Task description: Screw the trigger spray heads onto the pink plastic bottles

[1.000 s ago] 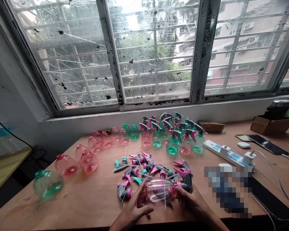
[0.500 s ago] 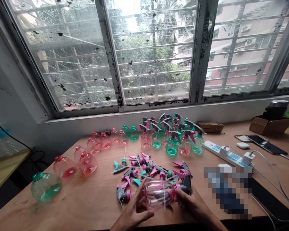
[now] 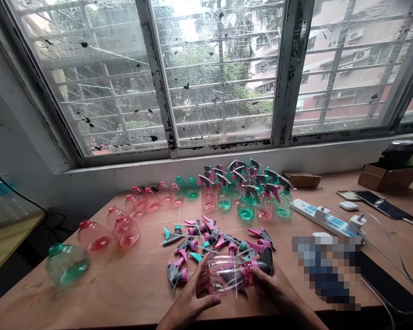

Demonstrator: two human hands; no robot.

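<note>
A clear pink spray bottle (image 3: 225, 275) lies on its side between my two hands near the table's front edge. My left hand (image 3: 192, 299) cups its round base with the fingers curled on it. My right hand (image 3: 273, 288) grips the pink collar and grey trigger head (image 3: 264, 263) at the bottle's neck. A thin white dip tube shows inside the bottle. Just beyond lies a heap of loose pink, teal and grey trigger heads (image 3: 206, 238).
Empty pink bottles (image 3: 124, 229) and a green one (image 3: 66, 266) lie at the left. Several finished bottles (image 3: 248, 192) stand by the window wall. A white power strip (image 3: 326, 221), phones (image 3: 382, 205), a cardboard box (image 3: 385, 176) and a blurred patch (image 3: 325, 270) fill the right side.
The bottle has turned slightly between my hands and my left fingers have shifted on its base. The view has barely moved.
</note>
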